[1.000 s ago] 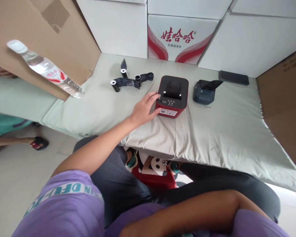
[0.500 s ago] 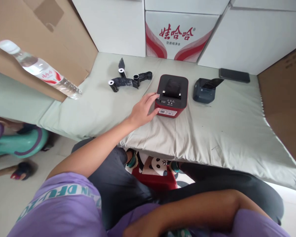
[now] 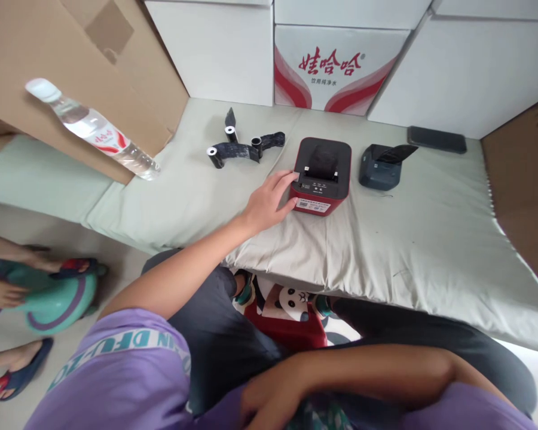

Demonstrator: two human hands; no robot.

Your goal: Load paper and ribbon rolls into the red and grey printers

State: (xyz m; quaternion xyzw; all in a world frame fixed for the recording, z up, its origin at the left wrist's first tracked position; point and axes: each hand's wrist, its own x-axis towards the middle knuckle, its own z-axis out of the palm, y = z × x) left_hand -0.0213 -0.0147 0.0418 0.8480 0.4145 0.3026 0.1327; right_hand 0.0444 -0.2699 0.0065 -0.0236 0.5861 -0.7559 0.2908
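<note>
My left hand (image 3: 266,204) is at the front left corner of a red thermal printer (image 3: 321,186) with a black top. Its fingertips press by the small grey latch on the top edge, and the thumb lies against the front face, below which is a white label. A dark sheet of paper (image 3: 323,160) shows in the printer's slot. My right hand (image 3: 271,395) rests low in my lap; its fingers are mostly hidden or cut off by the frame. Right of the printer stands a smaller dark blue printer (image 3: 379,171) with black paper sticking out.
Several small rolls (image 3: 215,157) with blackened strips lie left of the printer. A dark phone (image 3: 436,139) is at the back right. A water bottle (image 3: 105,134) stands by a cardboard box (image 3: 130,65). White cartons (image 3: 341,68) line the back. Another person's foot (image 3: 22,364) shows at left.
The view has shifted slightly, so the cover and its things sit further right. My left hand stays at the printer's corner. At left, the other person's limbs and the green toy have moved.
</note>
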